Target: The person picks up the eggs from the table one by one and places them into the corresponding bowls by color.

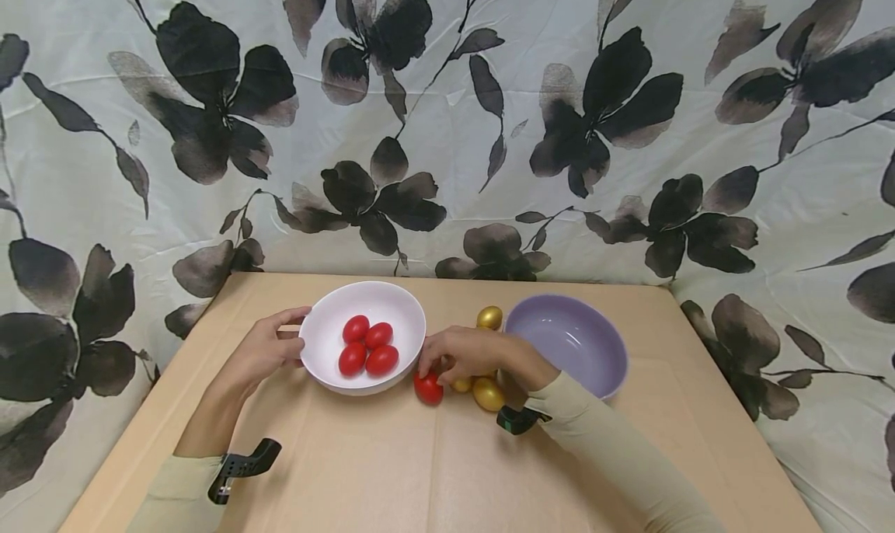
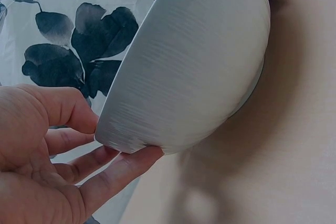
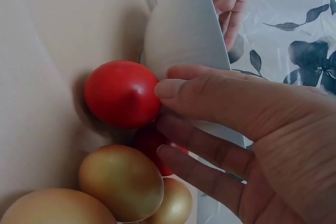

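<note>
My left hand (image 1: 260, 349) holds the rim of a white bowl (image 1: 322, 315), thumb at the edge and fingers beneath on the outer wall (image 2: 194, 66). Several red eggs (image 1: 381, 360) lie inside the bowl. On the table at the bowl's right side sits a loose red egg (image 1: 429, 393), with my right hand (image 1: 468, 352) over it. The right wrist view has the thumb tip at this red egg's (image 3: 121, 95) side and the other fingers loosely bent. A second red egg (image 3: 152, 145) shows behind it, partly hidden by the fingers.
Several gold eggs (image 1: 489, 394) lie under and beside my right hand, one gold egg (image 1: 489, 317) farther back. A purple bowl (image 1: 566, 339) stands to the right, partly behind the right forearm. Flower-patterned cloth (image 1: 482, 144) hangs behind the wooden table (image 1: 349, 463).
</note>
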Motion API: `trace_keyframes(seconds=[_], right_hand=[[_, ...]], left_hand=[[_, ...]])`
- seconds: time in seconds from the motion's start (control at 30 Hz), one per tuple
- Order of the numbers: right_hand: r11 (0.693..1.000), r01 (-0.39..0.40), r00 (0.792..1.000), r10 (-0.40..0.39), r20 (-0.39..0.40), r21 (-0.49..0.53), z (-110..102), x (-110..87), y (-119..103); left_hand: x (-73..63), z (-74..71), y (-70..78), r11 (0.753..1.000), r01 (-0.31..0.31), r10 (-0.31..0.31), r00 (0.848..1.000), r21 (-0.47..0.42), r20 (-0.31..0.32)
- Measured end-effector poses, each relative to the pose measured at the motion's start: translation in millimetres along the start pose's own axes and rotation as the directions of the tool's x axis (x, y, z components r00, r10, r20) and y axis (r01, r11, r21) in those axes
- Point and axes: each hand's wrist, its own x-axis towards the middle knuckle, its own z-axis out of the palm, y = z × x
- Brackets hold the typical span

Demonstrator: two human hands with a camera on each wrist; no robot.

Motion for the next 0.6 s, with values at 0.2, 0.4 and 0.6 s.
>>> trace_keyframes(seconds=[0.2, 0.4, 0.6], right_hand=[[1.0, 0.019, 1.0, -0.019, 0.003, 0.008, 3.3, -0.5, -1.5], [0.997, 0.069, 0.998, -0.069, 0.005, 0.027, 9.3, -0.2, -3.4], [0.991, 0.123, 0.992, -0.124, -0.018, -0.059, 19.3, 2.5, -2.6]], left_hand=[[0.1, -0.1, -1.3, 1.0, -0.003, 0.003, 1.0, -0.002, -0.008], [0.3, 0.4, -2.5, 1.0, -0.019, 0.019, 1.0, -0.024, -0.011], [0.4, 0.4, -2.8, 1.0, -0.02, 0.02, 1.0, -0.022, -0.015]])
